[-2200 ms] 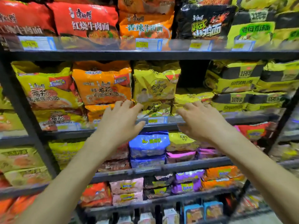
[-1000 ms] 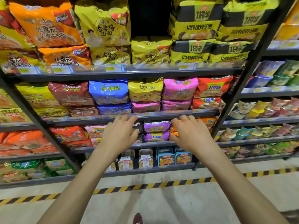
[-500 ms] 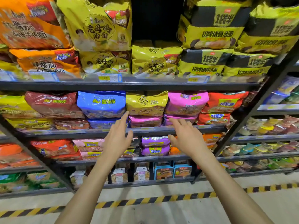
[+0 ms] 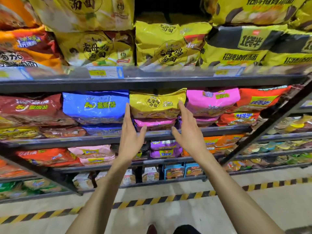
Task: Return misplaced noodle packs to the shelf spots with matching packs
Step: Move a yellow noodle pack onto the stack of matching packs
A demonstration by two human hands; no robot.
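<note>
Two bare arms of one person, uncovered from the bottom edge of the view to the fingertips. The left forearm [image 4: 103, 191] and right forearm [image 4: 226, 191] are lean. The left hand [image 4: 130, 141] and right hand [image 4: 189, 134] are slim and long-fingered. Low between the arms sit a small maroon tip [image 4: 152, 229] and a wider black shape [image 4: 184, 230], too cropped to tell footwear from clothing.

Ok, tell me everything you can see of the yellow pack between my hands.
The yellow pack is a glossy, crinkled plastic bag with a round printed emblem. It lies on a pink pack, with a blue pack to its left. The left hand and right hand flank its sides, fingers straight, fingertips at its edges.
</note>
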